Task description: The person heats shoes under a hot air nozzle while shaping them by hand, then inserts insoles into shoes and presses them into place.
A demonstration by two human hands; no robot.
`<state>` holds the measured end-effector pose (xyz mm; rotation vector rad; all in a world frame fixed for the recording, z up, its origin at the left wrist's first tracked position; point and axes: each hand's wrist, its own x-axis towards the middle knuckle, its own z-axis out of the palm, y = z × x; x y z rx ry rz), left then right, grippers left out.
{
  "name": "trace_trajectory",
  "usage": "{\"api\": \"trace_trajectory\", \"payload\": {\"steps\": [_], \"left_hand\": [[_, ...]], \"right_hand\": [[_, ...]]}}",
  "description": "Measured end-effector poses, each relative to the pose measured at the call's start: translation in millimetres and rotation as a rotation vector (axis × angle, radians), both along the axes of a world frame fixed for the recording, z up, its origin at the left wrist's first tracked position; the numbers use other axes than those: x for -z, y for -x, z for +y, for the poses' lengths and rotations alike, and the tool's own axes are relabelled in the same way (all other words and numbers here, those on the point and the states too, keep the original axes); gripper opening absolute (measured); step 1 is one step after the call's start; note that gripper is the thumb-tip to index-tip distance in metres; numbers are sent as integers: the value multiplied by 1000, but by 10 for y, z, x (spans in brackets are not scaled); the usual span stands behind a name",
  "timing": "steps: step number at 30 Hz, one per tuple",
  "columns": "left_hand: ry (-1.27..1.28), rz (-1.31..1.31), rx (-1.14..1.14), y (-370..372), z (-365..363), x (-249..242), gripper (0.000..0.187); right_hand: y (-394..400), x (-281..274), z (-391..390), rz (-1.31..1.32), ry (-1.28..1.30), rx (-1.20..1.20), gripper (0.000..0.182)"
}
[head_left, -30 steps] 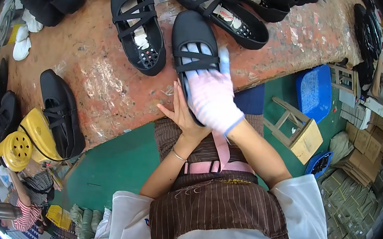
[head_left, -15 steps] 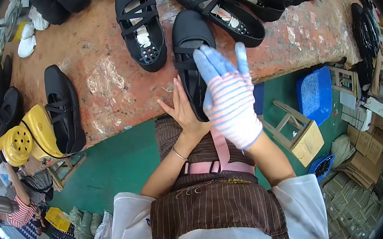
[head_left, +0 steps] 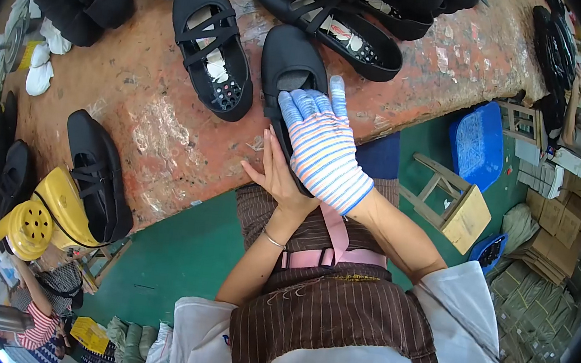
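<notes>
A black flat shoe (head_left: 292, 51) with cross straps points toe-away at the table's near edge, its heel end between my hands. My bare left hand (head_left: 283, 170) supports its left side near the heel, fingers along the side and thumb sticking out leftward. Over the shoe's opening lies my right hand (head_left: 324, 146) in a striped white-and-blue glove, fingers stretched out flat toward the toe. The glove hides the insole and most of the straps. To the left rests another cross-strap shoe (head_left: 214, 47), with white paper and a dotted insole inside.
Several black shoes (head_left: 340, 26) crowd the back of the worn red table (head_left: 161, 124). Farther left, a shoe (head_left: 96, 174) sits by a yellow machine part (head_left: 58, 205). On the right are a wooden stool (head_left: 462, 215) and a blue basin (head_left: 477, 145). Other people work at both sides.
My gloved right hand has moved left and down onto the shoe, its fingers now over the opening. The left hand stays at the shoe's side. The view has shifted slightly.
</notes>
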<state>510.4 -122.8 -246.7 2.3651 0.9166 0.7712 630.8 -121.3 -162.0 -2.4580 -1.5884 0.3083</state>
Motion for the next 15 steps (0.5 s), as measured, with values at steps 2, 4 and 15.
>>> {"api": "trace_trajectory", "payload": {"steps": [2,4,15], "left_hand": [[10,-9,5,0,-2,-1,106],[32,-28,9,13,-4,-24,106],[94,-93,23,27,6,-12,112]], "right_hand": [[28,119,-24,-76,-61,-24,49],[-6,129,46,-60,75,-7,52],[-23,138,233,-117,29,93,54]]}}
